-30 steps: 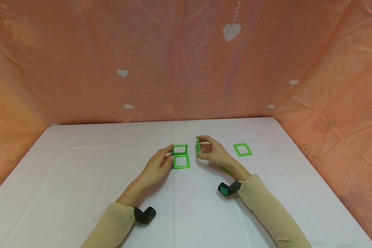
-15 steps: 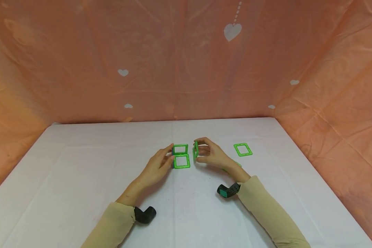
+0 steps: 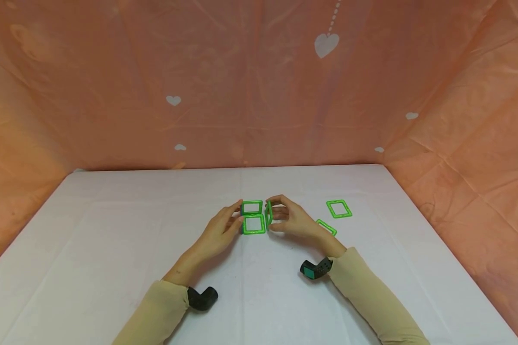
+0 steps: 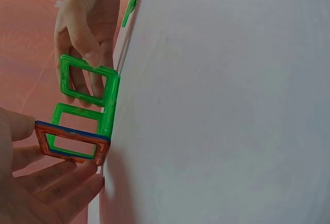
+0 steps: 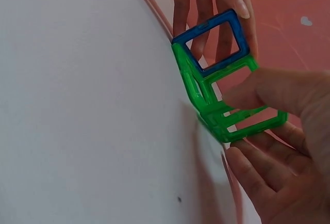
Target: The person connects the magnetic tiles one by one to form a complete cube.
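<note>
My left hand [image 3: 216, 235] pinches an upright square magnetic tile [image 4: 69, 132] between thumb and fingers. It looks red in the left wrist view, with a blue edge, and blue [image 5: 242, 35] in the right wrist view. It stands against a green base tile [image 3: 253, 232] lying on the table and a green back tile [image 3: 252, 202] standing behind. From the other side my right hand [image 3: 295, 221] grips a green square tile [image 3: 268, 215] upright at the base's right edge. Whether that tile touches the base is hard to tell.
Two loose green tiles lie to the right: one farther back [image 3: 339, 215] and another [image 3: 326, 227] beside my right wrist, partly hidden. A white cloth covers the table [image 3: 112, 239]. Orange sheets with hearts [image 3: 259, 96] enclose its back and sides.
My right hand has moved left and slightly nearer, bringing its green tile up to the base tile's right edge. More of the loose tile by the right wrist now shows. The left hand stays put.
</note>
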`<control>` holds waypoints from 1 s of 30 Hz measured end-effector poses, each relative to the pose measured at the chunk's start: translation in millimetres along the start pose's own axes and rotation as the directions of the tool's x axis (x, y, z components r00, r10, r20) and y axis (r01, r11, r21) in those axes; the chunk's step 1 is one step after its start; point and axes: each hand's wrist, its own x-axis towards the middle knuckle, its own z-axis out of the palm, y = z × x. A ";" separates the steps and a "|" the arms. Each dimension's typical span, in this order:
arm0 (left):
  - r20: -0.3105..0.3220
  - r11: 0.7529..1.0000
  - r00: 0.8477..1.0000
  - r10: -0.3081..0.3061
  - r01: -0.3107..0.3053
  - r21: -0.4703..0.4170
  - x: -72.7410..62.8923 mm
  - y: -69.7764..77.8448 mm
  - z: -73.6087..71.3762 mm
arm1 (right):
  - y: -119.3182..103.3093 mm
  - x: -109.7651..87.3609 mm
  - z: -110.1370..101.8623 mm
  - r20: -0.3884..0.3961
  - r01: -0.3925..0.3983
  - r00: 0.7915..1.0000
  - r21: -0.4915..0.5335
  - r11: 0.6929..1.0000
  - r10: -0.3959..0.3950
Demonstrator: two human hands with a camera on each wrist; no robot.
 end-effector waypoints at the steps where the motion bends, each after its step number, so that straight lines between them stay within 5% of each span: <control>1: 0.001 1.000 1.000 0.001 -0.001 0.000 0.2 0.1 0.0 | 0.1 0.1 0.6 0.000 0.000 1.000 -0.005 1.000 0.000; 30: -0.035 0.999 0.999 0.034 -0.035 -0.039 0.8 -3.7 3.4 | -1.2 0.5 8.2 -0.011 -0.012 1.000 0.019 1.000 0.012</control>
